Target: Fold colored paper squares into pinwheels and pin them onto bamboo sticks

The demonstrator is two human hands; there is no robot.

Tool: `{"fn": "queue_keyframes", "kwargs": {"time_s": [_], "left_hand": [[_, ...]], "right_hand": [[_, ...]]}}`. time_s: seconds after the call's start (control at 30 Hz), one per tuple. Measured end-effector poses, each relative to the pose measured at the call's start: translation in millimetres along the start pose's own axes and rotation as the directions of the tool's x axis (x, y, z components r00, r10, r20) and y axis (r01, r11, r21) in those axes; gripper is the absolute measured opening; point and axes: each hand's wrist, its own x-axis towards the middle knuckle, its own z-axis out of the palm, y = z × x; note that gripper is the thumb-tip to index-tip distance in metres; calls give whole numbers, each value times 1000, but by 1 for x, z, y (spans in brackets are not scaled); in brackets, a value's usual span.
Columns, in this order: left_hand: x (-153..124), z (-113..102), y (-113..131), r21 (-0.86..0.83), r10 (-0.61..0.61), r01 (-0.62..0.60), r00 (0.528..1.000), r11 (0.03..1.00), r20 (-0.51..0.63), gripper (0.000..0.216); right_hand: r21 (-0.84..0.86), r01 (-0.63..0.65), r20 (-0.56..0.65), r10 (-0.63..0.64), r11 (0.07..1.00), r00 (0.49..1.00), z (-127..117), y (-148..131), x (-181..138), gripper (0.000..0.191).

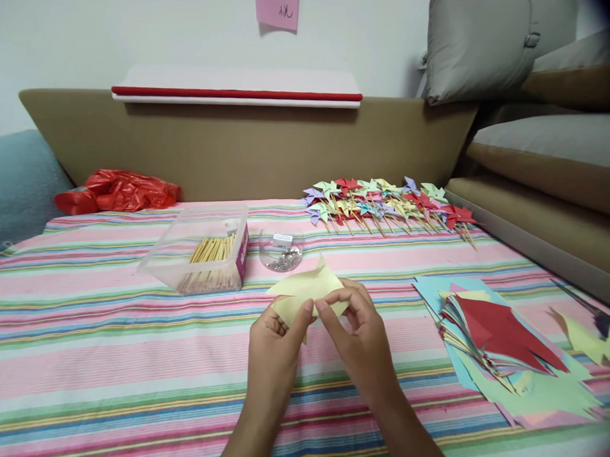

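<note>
Between my two hands is a pale yellow paper [307, 285] with cut, pointed corners, held above the striped cloth. My left hand [281, 329] pinches its left lower part between thumb and fingers. From the other side, my right hand [355, 317] grips the paper, its thumb tip close beside the left thumb near the paper's middle. The fingers behind the sheet are partly hidden. Just beyond the paper stands a clear round container [282, 250] of small metal pins. To its left, a clear plastic box [195, 249] holds many thin wooden sticks [213, 248].
Finished paper pinwheels [379, 202] on sticks lie at the back right. On the right is a stack of cut coloured papers [503, 328], with scissors [588, 305] and yellow paper [594, 342] beyond. A red plastic bag [121, 190] lies back left; cushions [547, 160] line the right edge.
</note>
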Motion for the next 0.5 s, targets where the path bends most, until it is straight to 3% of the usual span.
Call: {"fn": "queue_keyframes", "kwargs": {"time_s": [0.1, 0.17, 0.23, 0.3, 0.5], "left_hand": [[5, -6, 3, 5, 16, -16, 1000, 1000, 21, 28], [9, -12, 8, -2, 19, -19, 996, 1000, 89, 30], [13, -17, 14, 21, 12, -16, 984, 1000, 176, 31], [14, -23, 18, 66, -15, -3, 966, 998, 258, 30], [15, -29, 18, 140, -71, 12, 903, 990, 423, 27]], "right_hand": [[222, -126, -55, 141, 967, 988, -5, -4, 4, 39], [301, -260, 64, 253, 917, 965, -12, -7, 7, 44], [269, -361, 250, 297, 893, 922, -19, -11, 10, 41], [204, -382, 371, 290, 901, 882, -25, -14, 11, 37], [94, -375, 398, 311, 922, 863, -26, -6, 8, 39]]}}
